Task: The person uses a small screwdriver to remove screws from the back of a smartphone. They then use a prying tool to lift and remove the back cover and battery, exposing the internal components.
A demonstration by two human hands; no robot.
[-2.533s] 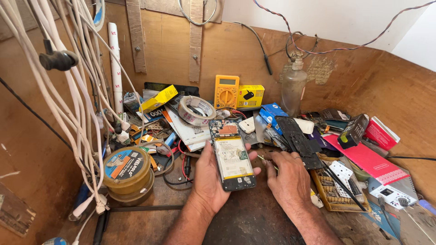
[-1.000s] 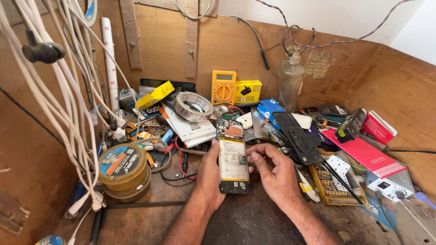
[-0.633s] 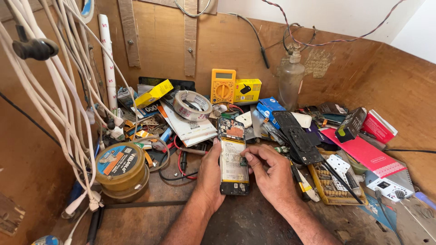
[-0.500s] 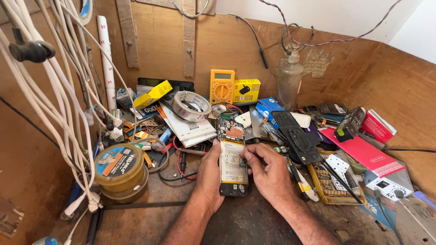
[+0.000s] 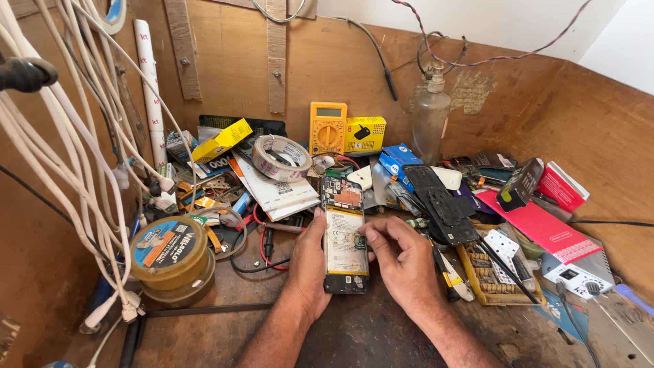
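Two bare forearms enter from the lower edge of the head view, ending in the left hand and the right hand. Neither arm shows a sleeve, cuff, glove, watch or band, and no ring is visible on the fingers; both forearms carry fine hair. The fingernails are short and plain, so far as the view allows them to be made out.
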